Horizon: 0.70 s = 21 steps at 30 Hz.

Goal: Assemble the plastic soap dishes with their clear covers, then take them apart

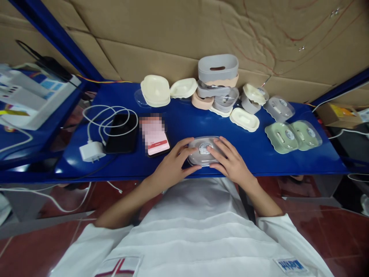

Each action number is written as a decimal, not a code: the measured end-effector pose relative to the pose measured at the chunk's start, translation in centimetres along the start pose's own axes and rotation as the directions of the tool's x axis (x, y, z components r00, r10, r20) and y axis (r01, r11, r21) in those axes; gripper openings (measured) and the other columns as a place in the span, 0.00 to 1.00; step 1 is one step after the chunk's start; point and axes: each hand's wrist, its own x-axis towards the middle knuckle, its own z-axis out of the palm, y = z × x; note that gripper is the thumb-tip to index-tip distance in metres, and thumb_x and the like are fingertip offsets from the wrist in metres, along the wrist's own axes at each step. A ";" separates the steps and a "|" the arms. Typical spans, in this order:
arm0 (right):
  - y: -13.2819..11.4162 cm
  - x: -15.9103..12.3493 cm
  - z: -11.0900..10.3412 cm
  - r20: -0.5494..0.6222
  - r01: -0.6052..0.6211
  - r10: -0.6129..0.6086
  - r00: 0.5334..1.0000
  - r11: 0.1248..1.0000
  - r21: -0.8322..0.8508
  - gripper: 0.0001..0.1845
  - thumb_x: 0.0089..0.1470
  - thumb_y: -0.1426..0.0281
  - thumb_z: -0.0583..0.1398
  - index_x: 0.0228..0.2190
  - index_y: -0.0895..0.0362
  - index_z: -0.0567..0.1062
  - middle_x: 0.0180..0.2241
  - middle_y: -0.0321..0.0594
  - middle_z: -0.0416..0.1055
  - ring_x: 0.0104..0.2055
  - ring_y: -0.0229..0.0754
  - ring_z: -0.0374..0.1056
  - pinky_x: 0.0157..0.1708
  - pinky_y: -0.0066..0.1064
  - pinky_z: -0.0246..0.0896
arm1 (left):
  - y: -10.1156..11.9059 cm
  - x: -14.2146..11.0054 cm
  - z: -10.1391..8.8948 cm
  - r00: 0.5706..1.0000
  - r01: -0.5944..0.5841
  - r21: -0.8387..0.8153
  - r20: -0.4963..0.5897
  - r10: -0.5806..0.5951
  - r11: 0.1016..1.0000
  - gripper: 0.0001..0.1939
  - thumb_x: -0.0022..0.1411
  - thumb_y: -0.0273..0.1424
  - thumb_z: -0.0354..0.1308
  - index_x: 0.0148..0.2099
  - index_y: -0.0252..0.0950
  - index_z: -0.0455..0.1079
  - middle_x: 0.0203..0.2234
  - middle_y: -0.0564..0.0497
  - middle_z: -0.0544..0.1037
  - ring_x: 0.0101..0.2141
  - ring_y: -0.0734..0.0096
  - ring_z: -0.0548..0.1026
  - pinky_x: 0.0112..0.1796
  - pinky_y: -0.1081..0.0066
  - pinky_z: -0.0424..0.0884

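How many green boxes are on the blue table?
2. One green box is to the right of the person's right hand; the other green box is close beside it, farther right. Others could be hidden from view.

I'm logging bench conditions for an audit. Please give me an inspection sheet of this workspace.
Surface: blue table, crowded along the back.
Job's things: grey case with clear cover and label, near the front edge.
Clutter: lit phone and black slab left of the case; cream parts and stacked tubs at the back; green cases at right.
Grippers: left grip on the case's left end, right grip on its right end.
Cables: white cable from the charger, looped over the slab; another hangs below the table at left.
Surroundings: cardboard behind, red tiles below; co-workers, nothing seen.
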 end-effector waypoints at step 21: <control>-0.1 0.2 0.4 0.002 -0.179 0.179 0.984 0.983 0.045 0.42 0.73 0.58 0.61 0.79 0.41 0.51 0.79 0.50 0.51 0.82 0.61 0.47 0.76 0.63 0.56 | -0.5 0.2 -1.9 0.997 -0.003 0.281 -0.073 0.024 0.960 0.21 0.77 0.35 0.62 0.68 0.42 0.68 0.65 0.38 0.75 0.62 0.47 0.78 0.61 0.47 0.79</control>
